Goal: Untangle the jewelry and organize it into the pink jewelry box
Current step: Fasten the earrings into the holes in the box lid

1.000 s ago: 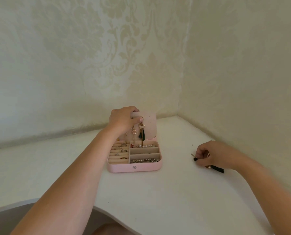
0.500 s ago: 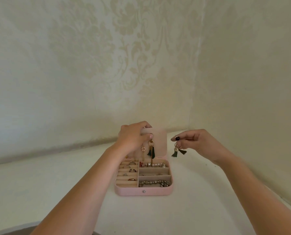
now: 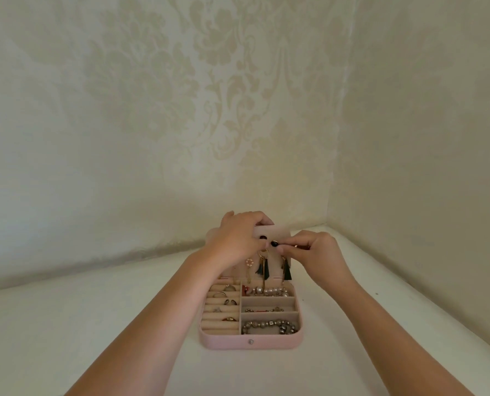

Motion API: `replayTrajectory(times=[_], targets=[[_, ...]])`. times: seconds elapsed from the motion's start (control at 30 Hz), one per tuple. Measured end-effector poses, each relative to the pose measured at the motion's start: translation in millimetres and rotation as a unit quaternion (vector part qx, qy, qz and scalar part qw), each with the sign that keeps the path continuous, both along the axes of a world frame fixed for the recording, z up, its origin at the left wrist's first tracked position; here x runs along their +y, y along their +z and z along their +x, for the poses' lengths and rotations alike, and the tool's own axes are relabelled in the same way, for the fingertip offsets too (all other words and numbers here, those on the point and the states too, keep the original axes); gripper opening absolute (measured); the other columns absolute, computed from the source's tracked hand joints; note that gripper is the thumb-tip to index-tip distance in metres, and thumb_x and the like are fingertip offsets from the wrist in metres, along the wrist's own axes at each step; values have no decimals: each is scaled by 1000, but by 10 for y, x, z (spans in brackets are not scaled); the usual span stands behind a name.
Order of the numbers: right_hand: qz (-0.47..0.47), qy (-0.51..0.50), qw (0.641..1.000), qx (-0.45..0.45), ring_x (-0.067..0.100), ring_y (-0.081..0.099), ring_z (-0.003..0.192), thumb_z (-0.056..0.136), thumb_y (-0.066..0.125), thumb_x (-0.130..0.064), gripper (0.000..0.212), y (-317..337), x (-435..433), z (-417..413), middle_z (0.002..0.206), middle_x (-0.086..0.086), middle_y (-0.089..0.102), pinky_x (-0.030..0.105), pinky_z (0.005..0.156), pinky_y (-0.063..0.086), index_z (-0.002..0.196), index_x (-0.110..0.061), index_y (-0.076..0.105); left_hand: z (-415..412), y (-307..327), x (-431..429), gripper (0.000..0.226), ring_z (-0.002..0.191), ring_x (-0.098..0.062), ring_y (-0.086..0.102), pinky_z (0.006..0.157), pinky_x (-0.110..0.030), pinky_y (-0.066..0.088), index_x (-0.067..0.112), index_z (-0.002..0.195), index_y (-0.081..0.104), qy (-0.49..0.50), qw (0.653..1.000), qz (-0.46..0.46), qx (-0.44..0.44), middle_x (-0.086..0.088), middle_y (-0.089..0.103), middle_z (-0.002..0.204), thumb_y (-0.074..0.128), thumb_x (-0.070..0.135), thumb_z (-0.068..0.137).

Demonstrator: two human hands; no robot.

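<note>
From the head view, the pink jewelry box point(image 3: 223, 342) is seen open on the white table point(image 3: 95, 324), its earring panel point(image 3: 281, 234) upright. The panel's top edge is gripped by the left hand point(image 3: 238, 241), fingers curled over it. A dark tassel earring point(image 3: 286, 271) is pinched against the panel by the right hand point(image 3: 316, 257), thumb and forefinger together. Rings point(image 3: 223, 294) are seated in the left rolls, and a beaded bracelet point(image 3: 269, 325) is laid in the front compartment.
</note>
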State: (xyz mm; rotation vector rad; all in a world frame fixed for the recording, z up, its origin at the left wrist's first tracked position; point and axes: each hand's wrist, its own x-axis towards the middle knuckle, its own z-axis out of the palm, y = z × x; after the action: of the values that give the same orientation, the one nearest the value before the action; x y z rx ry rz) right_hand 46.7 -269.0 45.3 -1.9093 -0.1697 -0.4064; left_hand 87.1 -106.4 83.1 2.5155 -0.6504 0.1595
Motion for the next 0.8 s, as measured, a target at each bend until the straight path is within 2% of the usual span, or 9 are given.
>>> replayTrajectory(times=[0.07, 0.1, 0.17, 0.23, 0.3, 0.37, 0.43, 0.57, 0.8], targets=[[-11, -27, 999, -20, -3, 50, 57, 75, 76, -12, 24, -27, 14, 11, 67, -4, 60, 8, 57, 37, 72, -35, 72, -2, 16, -27, 33, 98, -10, 52, 83, -25, 43, 27, 114, 59, -22, 999, -22, 28, 9, 61, 107, 67, 16, 84], [-9, -37, 999, -25, -3, 48, 57, 74, 77, -12, 24, -35, 21, 12, 67, -3, 56, 8, 56, 36, 71, -35, 72, -4, 17, -35, 33, 94, -10, 55, 72, -20, 43, 27, 112, 59, -27, 999, -28, 34, 8, 61, 106, 68, 15, 83], [0, -47, 999, -26, -3, 45, 54, 74, 78, -12, 26, -41, 34, 11, 63, -6, 50, 7, 55, 34, 70, -37, 71, 5, 5, -39, 32, 89, -8, 55, 62, -17, 37, 28, 110, 60, -30, 998, -30, 35, 10, 60, 102, 70, 16, 82], [10, -52, 999, -15, -2, 43, 51, 74, 78, -13, 25, -56, 42, 20, 58, -8, 47, 7, 53, 33, 70, -36, 72, 18, 0, -34, 29, 88, -8, 56, 62, -16, 37, 27, 108, 62, -34, 998, -43, 29, 9, 62, 100, 70, 20, 81], [35, -43, 998, 5, -4, 46, 50, 75, 78, -14, 15, -72, 55, 20, 55, -12, 54, 6, 52, 35, 76, -29, 76, 23, -2, -29, 27, 87, -7, 57, 63, -16, 39, 27, 107, 63, -36, 998, -51, 27, 8, 64, 99, 70, 24, 82], [75, -26, 996, 29, -7, 59, 57, 76, 77, -15, 8, -84, 67, 18, 62, -15, 67, 4, 57, 40, 82, -20, 77, 31, -11, -33, 27, 85, -6, 56, 66, -17, 41, 26, 107, 63, -36, 998, -49, 23, 8, 64, 98, 70, 26, 82], [101, -17, 994, 45, -2, 67, 70, 76, 77, -15, 8, -104, 64, 23, 73, -9, 74, 5, 62, 45, 84, -18, 77, 34, -19, -39, 27, 84, -5, 56, 68, -18, 42, 27, 107, 62, -37, 998, -49, 21, 10, 63, 96, 71, 26, 82], [126, -14, 990, 54, 1, 69, 77, 77, 76, -14, 10, -125, 53, 11, 78, -7, 75, 6, 66, 47, 84, -20, 77, 34, -32, -39, 26, 78, 0, 53, 64, -17, 40, 27, 104, 62, -37, 998, -58, 16, 12, 61, 91, 72, 27, 80], [193, -11, 979, 67, -2, 68, 77, 78, 73, -8, 13, -156, 69, 1, 80, -6, 75, 5, 64, 47, 87, -17, 76, 56, -39, -50, 26, 82, -5, 56, 68, -23, 43, 28, 100, 62, -31, 997, -67, 22, 11, 63, 92, 75, 29, 77]])
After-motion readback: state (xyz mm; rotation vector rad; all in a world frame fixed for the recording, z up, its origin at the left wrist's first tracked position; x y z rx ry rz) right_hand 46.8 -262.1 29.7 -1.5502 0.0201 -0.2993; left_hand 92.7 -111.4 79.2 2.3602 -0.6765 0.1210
